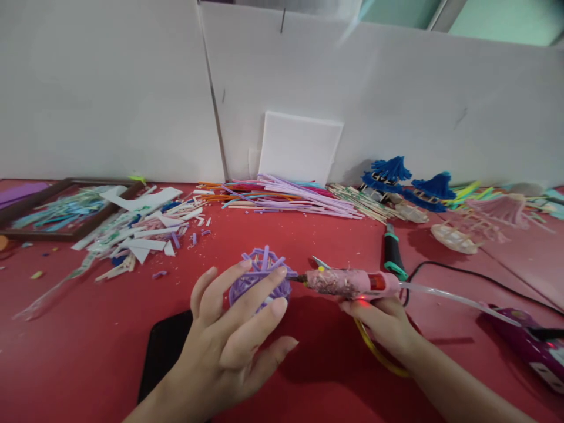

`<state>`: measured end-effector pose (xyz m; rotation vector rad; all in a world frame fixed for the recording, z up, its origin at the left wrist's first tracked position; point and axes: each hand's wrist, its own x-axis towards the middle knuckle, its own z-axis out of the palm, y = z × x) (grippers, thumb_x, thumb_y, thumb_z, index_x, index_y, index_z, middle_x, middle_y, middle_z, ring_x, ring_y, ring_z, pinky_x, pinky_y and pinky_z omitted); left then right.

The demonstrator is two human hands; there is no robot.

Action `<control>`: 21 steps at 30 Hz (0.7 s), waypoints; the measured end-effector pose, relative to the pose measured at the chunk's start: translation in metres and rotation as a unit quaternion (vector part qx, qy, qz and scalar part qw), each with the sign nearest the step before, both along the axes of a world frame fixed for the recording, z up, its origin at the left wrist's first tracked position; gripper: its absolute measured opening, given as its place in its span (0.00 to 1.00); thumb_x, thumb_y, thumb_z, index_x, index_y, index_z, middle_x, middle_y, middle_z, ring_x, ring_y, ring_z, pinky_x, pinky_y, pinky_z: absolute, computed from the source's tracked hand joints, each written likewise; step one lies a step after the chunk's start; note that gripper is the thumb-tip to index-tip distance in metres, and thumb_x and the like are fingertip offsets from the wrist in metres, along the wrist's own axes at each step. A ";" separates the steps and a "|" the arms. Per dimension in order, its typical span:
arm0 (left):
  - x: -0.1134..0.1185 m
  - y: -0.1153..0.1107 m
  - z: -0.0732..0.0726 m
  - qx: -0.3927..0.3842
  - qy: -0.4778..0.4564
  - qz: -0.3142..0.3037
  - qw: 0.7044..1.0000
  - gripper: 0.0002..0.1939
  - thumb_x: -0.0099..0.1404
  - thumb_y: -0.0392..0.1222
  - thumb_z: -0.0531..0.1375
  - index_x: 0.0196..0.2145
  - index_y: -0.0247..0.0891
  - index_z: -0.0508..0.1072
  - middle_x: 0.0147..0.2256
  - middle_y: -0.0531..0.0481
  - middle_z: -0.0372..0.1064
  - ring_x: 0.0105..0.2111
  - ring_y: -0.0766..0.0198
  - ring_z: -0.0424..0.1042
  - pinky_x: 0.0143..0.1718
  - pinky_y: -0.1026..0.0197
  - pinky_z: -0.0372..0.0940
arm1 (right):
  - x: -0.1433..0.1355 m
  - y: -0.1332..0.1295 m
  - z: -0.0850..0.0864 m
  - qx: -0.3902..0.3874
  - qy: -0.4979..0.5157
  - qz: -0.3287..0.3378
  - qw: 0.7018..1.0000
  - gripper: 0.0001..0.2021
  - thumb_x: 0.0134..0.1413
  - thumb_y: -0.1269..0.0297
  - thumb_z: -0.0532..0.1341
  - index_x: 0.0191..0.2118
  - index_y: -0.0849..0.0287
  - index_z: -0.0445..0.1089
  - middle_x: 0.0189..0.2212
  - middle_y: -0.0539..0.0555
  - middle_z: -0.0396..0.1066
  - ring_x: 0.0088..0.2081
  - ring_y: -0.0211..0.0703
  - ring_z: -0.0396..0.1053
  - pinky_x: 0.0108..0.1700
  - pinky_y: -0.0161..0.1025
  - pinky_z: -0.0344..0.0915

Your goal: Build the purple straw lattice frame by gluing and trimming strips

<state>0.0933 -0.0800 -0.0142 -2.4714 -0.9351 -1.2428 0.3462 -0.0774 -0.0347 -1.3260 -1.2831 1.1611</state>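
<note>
- Holding the pink glue gun, the right hand is closed around its handle.
- The left hand is spread open, its fingertips touching the purple basket-like piece; whether it grips, I cannot tell.
- This piece is located just at the gun's tip.
- Farther, many coloured strips are lying on the red tabletop.
</note>
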 end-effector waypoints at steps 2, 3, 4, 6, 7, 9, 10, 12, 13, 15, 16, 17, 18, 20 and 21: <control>0.000 0.000 0.000 -0.003 0.002 0.003 1.000 0.16 0.63 0.42 0.64 0.48 0.43 0.66 0.54 0.44 0.74 0.62 0.49 0.59 0.64 0.37 0.46 | 0.000 0.001 -0.001 0.008 0.009 0.016 1.000 0.06 0.42 0.65 0.64 0.30 0.55 0.77 0.29 0.54 0.77 0.35 0.50 0.74 0.41 0.42 0.72; -0.001 0.000 0.001 -0.004 0.002 0.004 1.000 0.16 0.63 0.42 0.63 0.48 0.44 0.66 0.53 0.45 0.74 0.62 0.49 0.59 0.64 0.37 0.46 | 0.000 0.002 0.000 0.009 0.012 0.027 1.000 0.07 0.42 0.66 0.63 0.30 0.55 0.77 0.29 0.54 0.77 0.36 0.50 0.74 0.42 0.43 0.72; -0.001 0.000 0.001 -0.005 0.001 0.004 1.000 0.16 0.63 0.42 0.63 0.48 0.44 0.66 0.53 0.45 0.74 0.62 0.49 0.60 0.64 0.37 0.46 | 0.000 0.002 0.000 0.012 0.013 0.034 0.999 0.07 0.42 0.67 0.63 0.30 0.55 0.77 0.29 0.54 0.77 0.36 0.50 0.74 0.43 0.43 0.72; -0.002 0.000 0.001 -0.006 0.002 -0.003 1.000 0.16 0.64 0.42 0.63 0.49 0.43 0.66 0.53 0.44 0.74 0.62 0.49 0.59 0.63 0.37 0.47 | -0.001 0.002 0.002 0.017 0.012 0.028 0.999 0.06 0.41 0.67 0.62 0.28 0.55 0.76 0.28 0.53 0.76 0.36 0.50 0.74 0.42 0.43 0.72; -0.002 0.000 0.002 -0.007 0.003 -0.008 1.000 0.16 0.64 0.42 0.63 0.49 0.42 0.65 0.54 0.43 0.74 0.62 0.48 0.59 0.63 0.37 0.47 | -0.002 0.001 0.002 0.021 0.012 0.017 1.000 0.05 0.41 0.67 0.62 0.27 0.55 0.75 0.27 0.53 0.76 0.34 0.49 0.74 0.41 0.43 0.72; -0.002 0.000 0.002 -0.009 0.004 -0.016 1.000 0.16 0.65 0.42 0.63 0.49 0.41 0.65 0.54 0.42 0.73 0.61 0.48 0.58 0.62 0.37 0.46 | -0.003 0.001 0.003 0.018 0.012 0.006 1.000 0.05 0.41 0.66 0.62 0.27 0.56 0.75 0.27 0.53 0.76 0.33 0.48 0.73 0.41 0.43 0.72; -0.002 0.001 0.002 -0.010 0.003 -0.019 1.000 0.16 0.65 0.41 0.63 0.49 0.41 0.65 0.54 0.41 0.72 0.61 0.47 0.58 0.62 0.37 0.46 | -0.004 0.000 0.003 0.015 0.012 0.004 1.000 0.04 0.41 0.66 0.62 0.26 0.56 0.75 0.27 0.53 0.76 0.32 0.47 0.73 0.41 0.43 0.71; -0.003 0.001 0.003 -0.013 0.005 -0.022 1.000 0.16 0.65 0.41 0.63 0.48 0.40 0.65 0.54 0.40 0.72 0.61 0.46 0.58 0.61 0.36 0.46 | -0.004 0.000 0.002 0.010 0.008 0.006 1.000 0.04 0.41 0.65 0.62 0.26 0.56 0.74 0.25 0.53 0.75 0.31 0.46 0.72 0.40 0.43 0.71; -0.004 0.001 0.003 -0.013 0.008 -0.025 1.000 0.15 0.65 0.41 0.62 0.48 0.40 0.65 0.54 0.40 0.72 0.61 0.46 0.58 0.61 0.36 0.46 | -0.003 0.000 0.002 0.008 0.004 0.001 1.000 0.03 0.40 0.65 0.62 0.25 0.56 0.73 0.24 0.52 0.74 0.30 0.46 0.71 0.39 0.42 0.71; -0.004 0.001 0.003 -0.012 0.016 -0.031 0.999 0.15 0.66 0.41 0.62 0.48 0.39 0.64 0.54 0.39 0.72 0.61 0.45 0.58 0.61 0.35 0.47 | -0.002 0.002 0.002 0.004 -0.010 -0.015 1.000 0.03 0.38 0.64 0.62 0.22 0.56 0.70 0.21 0.51 0.71 0.28 0.45 0.70 0.34 0.41 0.70; -0.005 0.001 0.003 -0.011 0.019 -0.032 0.999 0.16 0.66 0.41 0.62 0.49 0.39 0.64 0.54 0.38 0.71 0.60 0.44 0.58 0.60 0.35 0.47 | -0.001 0.004 0.003 0.000 -0.018 -0.024 1.000 0.03 0.36 0.63 0.61 0.21 0.56 0.69 0.20 0.51 0.71 0.27 0.44 0.69 0.32 0.40 0.69; -0.005 0.001 0.003 -0.012 0.017 -0.030 0.999 0.17 0.65 0.41 0.62 0.50 0.38 0.64 0.54 0.38 0.72 0.60 0.44 0.58 0.60 0.35 0.48 | 0.000 0.006 0.005 -0.005 -0.025 -0.032 0.999 0.04 0.35 0.63 0.61 0.20 0.57 0.68 0.19 0.51 0.70 0.26 0.44 0.68 0.30 0.39 0.68; -0.004 0.000 0.003 -0.015 0.014 -0.026 0.999 0.20 0.65 0.41 0.63 0.51 0.38 0.63 0.53 0.37 0.72 0.60 0.44 0.58 0.59 0.36 0.49 | 0.002 0.009 0.006 -0.011 -0.032 -0.039 0.999 0.04 0.35 0.63 0.61 0.20 0.57 0.67 0.18 0.51 0.69 0.24 0.42 0.67 0.27 0.38 0.67; -0.003 0.000 0.003 -0.023 0.003 -0.018 1.000 0.27 0.63 0.40 0.64 0.57 0.38 0.59 0.52 0.38 0.73 0.59 0.44 0.59 0.59 0.36 0.50 | 0.005 0.016 0.008 -0.024 -0.045 -0.053 0.997 0.05 0.36 0.62 0.59 0.19 0.58 0.64 0.16 0.50 0.67 0.20 0.39 0.64 0.22 0.35 0.62; -0.002 -0.001 0.003 -0.026 -0.001 -0.014 1.000 0.31 0.63 0.39 0.64 0.59 0.38 0.57 0.52 0.38 0.73 0.59 0.44 0.60 0.59 0.36 0.51 | 0.006 0.021 0.009 -0.029 -0.053 -0.061 0.996 0.05 0.37 0.62 0.59 0.21 0.57 0.64 0.16 0.50 0.66 0.18 0.37 0.62 0.19 0.33 0.59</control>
